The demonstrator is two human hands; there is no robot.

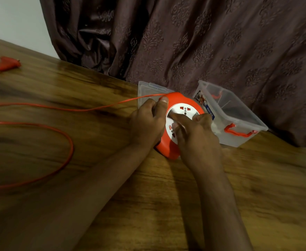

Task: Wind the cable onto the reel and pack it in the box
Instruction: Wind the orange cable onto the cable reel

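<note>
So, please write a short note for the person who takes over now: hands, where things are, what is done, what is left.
Left hand grips the orange reel at its left rim. Right hand presses fingers on the white socket face.
Most of the cable lies loose in loops on the table; its plug is at far left.
Clear box stands open behind the reel, its lid beside it.
Left: finish winding, put reel in box.

The cable (40, 105) runs off the picture's edge at nine o'clock, so its full length is unseen; the plug (8, 64) at ten o'clock is blurred; the right hand (197, 142) hides the reel (177, 98)'s lower face; the box (239, 113)'s label is unreadable
</note>
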